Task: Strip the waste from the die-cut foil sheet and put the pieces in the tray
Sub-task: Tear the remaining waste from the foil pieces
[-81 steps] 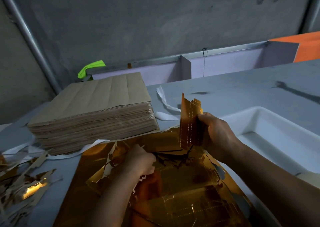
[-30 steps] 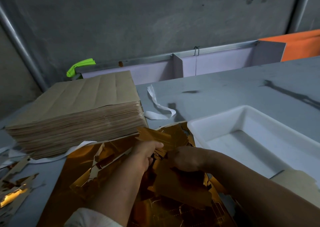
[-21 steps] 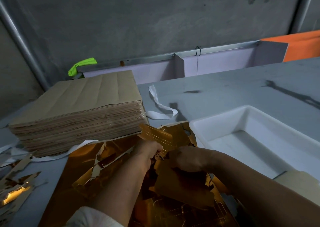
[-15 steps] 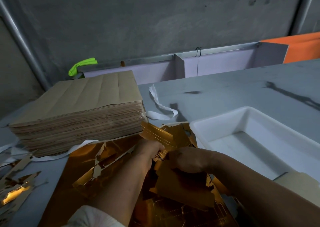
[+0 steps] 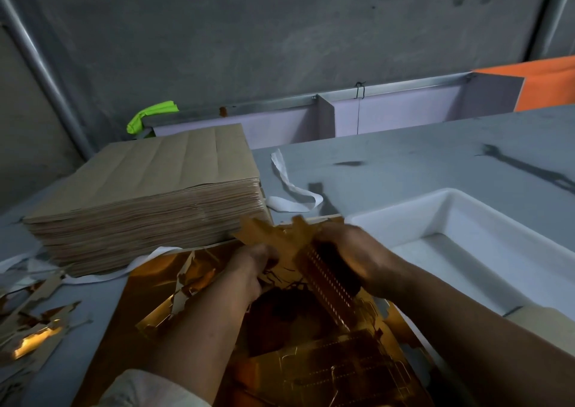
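Observation:
A gold die-cut foil sheet (image 5: 336, 372) lies on the table in front of me, torn and ragged near its far edge. My left hand (image 5: 249, 269) and my right hand (image 5: 351, 257) meet over that far edge. Both grip a gold die-cut piece (image 5: 280, 235) with a perforated strip (image 5: 326, 285), lifted off the sheet. The white tray (image 5: 441, 214) stands to the right of my hands, its inside bare where I see it. Motion blur hides my right fingers.
A thick stack of brown sheets (image 5: 149, 189) sits at the back left. White paper strips (image 5: 289, 189) lie behind the hands. Gold and brown waste scraps (image 5: 31, 322) are piled at the left edge. A low partition (image 5: 373, 114) and concrete wall close off the back.
Since a second ago, both hands have pulled the gold piece up and apart from the sheet; the perforated strip now shows between them. My right hand has risen and shifted right.

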Tool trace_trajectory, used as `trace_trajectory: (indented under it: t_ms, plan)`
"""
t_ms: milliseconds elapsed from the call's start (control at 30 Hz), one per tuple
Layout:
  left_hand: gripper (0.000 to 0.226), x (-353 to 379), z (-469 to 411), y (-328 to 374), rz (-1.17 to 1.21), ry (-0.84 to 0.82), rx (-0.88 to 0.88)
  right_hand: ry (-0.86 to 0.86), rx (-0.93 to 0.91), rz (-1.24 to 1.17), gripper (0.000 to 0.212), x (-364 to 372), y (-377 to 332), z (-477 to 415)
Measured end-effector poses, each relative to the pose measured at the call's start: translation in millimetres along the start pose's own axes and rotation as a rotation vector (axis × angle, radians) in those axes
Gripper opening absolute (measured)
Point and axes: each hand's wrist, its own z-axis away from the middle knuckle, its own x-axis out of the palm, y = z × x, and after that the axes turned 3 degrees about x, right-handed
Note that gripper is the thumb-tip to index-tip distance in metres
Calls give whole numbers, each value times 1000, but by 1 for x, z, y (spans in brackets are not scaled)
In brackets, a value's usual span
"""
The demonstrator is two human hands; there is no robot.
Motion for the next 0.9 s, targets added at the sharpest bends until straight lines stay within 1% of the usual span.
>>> trace_trajectory:
  t_ms: [33, 67, 133, 300, 433, 500, 600, 700, 767, 800, 833, 900]
  plan:
    - [5, -4, 1, 0, 20, 0, -6, 54, 22, -136, 31, -3, -1, 1]
    - [4, -8, 4, 0, 37, 2, -13, 92, 35, -221, 33, -5, -1, 2]
    - [8, -17, 8, 0, 53, 1, -25, 142, 32, -310, 35, -7, 0, 1]
    - [21, -37, 24, -12, 107, -26, -71, 227, 18, -389, 36, -7, 0, -1]
    - [40, -47, 37, -23, 133, -46, -59, 231, 19, -387, 34, -6, -2, 0]
    - [44, -49, 44, -28, 128, -88, -62, 224, 10, -357, 30, -5, -1, 0]
    - [37, -49, 54, -35, 121, -117, -68, 218, 10, -243, 26, -2, -2, 1]
    - [32, -46, 63, -39, 123, -151, -80, 142, -16, -105, 27, 1, -1, 4]
    - [29, -43, 69, -42, 141, -206, -87, 67, -69, 18, 32, 2, 0, 5]
    - [31, -41, 71, -43, 146, -233, -86, 36, -99, 78, 31, 3, 1, 5]
    - [33, -39, 73, -45, 143, -251, -80, 16, -119, 127, 25, 4, 2, 5]
    - [36, -36, 73, -49, 134, -265, -67, 4, -123, 200, 22, 6, 4, 2]
